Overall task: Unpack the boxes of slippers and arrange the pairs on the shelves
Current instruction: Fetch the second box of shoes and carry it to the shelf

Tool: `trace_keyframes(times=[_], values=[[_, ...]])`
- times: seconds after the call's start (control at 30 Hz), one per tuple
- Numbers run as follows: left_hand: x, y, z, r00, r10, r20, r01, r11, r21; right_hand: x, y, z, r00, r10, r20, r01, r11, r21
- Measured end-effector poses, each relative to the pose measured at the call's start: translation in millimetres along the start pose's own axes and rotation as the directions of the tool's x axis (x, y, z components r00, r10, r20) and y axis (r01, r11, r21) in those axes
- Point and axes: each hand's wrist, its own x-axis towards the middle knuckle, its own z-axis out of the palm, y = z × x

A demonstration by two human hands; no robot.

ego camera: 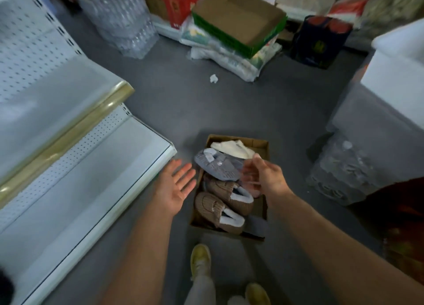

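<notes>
An open cardboard box (260,144) lies on the grey floor in front of me. Inside are a cream slipper (231,148) at the far end, a grey slipper (215,164) below it, and two brown ribbed slippers (220,207) with pale fleece lining near me. My left hand (177,185) hovers palm up, fingers spread, just left of the box, holding nothing. My right hand (266,178) hangs over the box's right side with fingers loosely curled and blurred; nothing is clearly in it. White shelves (75,180) stand at my left.
An upper shelf with a gold edge strip (75,130) overhangs the lower one. Ahead lie an empty green-sided carton (238,20), wrapped water bottles (121,17), a red box (181,1) and a dark box (321,40). More wrapped bottles (344,169) sit right. My yellow shoes (200,258) stand below.
</notes>
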Motion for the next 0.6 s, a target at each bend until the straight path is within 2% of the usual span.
trace_keyframes(times=[0.07, 0.13, 0.23, 0.43, 0.6], values=[[-45.1, 14.0, -8.1, 0.997, 0.069, -0.024, -0.070, 0.996, -0.053, -36.8, -30.1, 4.1, 0.994, -0.064, 0.091, 0.066, 0.998, -0.016], [-106.0, 32.3, -24.7, 0.978, 0.201, -0.057, -0.207, 0.971, -0.116, -87.1, -65.0, 11.6, 0.968, -0.119, 0.222, 0.131, 0.991, -0.041], [-146.4, 50.8, -35.5, 0.961, 0.263, -0.087, -0.272, 0.954, -0.126, -117.1, -96.2, 17.4, 0.951, -0.191, 0.243, 0.195, 0.981, 0.007], [-273.1, 88.3, -98.3, 0.833, 0.487, -0.262, -0.545, 0.803, -0.241, -205.4, -152.2, 37.4, 0.820, -0.375, 0.432, 0.420, 0.907, -0.010], [-364.4, 88.2, -158.5, 0.707, 0.558, -0.434, -0.692, 0.673, -0.262, -266.5, -168.3, 77.2, 0.725, -0.422, 0.544, 0.455, 0.887, 0.080]])
